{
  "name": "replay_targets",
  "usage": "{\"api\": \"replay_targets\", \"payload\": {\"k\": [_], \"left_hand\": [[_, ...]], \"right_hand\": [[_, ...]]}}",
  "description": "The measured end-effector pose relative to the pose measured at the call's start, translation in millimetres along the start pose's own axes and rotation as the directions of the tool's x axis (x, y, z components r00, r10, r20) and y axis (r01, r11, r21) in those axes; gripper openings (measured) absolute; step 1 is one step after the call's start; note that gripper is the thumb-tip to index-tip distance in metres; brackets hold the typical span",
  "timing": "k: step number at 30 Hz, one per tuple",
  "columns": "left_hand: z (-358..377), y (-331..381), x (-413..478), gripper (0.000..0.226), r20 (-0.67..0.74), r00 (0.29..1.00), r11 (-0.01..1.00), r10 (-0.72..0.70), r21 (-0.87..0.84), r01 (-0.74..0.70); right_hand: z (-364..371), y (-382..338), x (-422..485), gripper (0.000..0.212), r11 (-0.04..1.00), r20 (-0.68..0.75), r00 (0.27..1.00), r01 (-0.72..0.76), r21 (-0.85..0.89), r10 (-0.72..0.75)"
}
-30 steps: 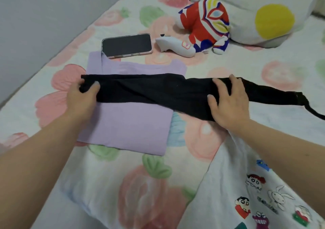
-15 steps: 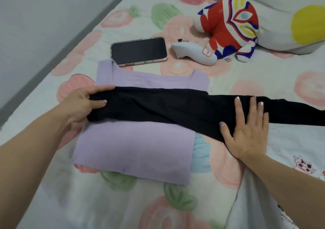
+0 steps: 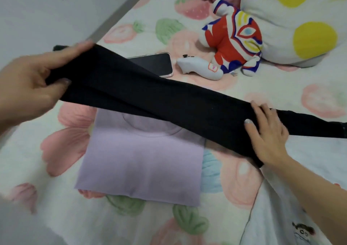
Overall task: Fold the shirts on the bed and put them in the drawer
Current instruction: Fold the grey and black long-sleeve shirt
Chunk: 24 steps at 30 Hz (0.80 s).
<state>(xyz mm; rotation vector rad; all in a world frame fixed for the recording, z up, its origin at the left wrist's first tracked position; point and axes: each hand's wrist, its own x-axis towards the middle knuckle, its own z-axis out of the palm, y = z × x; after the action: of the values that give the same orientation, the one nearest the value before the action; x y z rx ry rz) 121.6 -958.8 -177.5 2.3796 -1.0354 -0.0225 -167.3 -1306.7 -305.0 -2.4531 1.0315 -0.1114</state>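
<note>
- Left hand [image 3: 35, 83]: fingers and thumb clamped on the left end of the black shirt [image 3: 159, 101], holding that end up off the bed [image 3: 272, 83].
- Right hand [image 3: 266, 133]: flat, fingers straight and slightly spread, pressing the black shirt down onto the bed right of centre.
- Black shirt: folded into 1 long narrow band, running from the raised left end down to the right hand, then lying flat out to the right frame edge.
- Purple shirt [image 3: 139, 162]: folded to a rectangle, flat on the bed, under the raised black band; the band hides its top edge.
- White shirt [image 3: 281, 216] with cartoon prints: on the bed, bottom right, under the right forearm.
- Phone [image 3: 155, 64]: screen up, behind the black band, partly hidden by it.
- White controller [image 3: 199, 68] just right of the phone, touching the plush toy [image 3: 232, 45].
- Plush toy leans against a white pillow [image 3: 293, 19] with yellow dots.
- Left side of frame is blurred.
</note>
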Motion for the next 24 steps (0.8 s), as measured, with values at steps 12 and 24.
{"api": "replay_targets", "payload": {"k": [12,24], "left_hand": [[64,8,-15,0.032,0.285,0.754,0.564,-0.592,-0.522,0.64],[42,-22,4,0.035,0.071,0.857,0.826,-0.51,-0.239,0.511]], "right_hand": [[-44,-20,56,0.026,0.986,0.32,0.947,0.085,-0.146,-0.034],[-28,-28,58,0.012,0.988,-0.007,0.989,0.151,0.016,-0.151]]}}
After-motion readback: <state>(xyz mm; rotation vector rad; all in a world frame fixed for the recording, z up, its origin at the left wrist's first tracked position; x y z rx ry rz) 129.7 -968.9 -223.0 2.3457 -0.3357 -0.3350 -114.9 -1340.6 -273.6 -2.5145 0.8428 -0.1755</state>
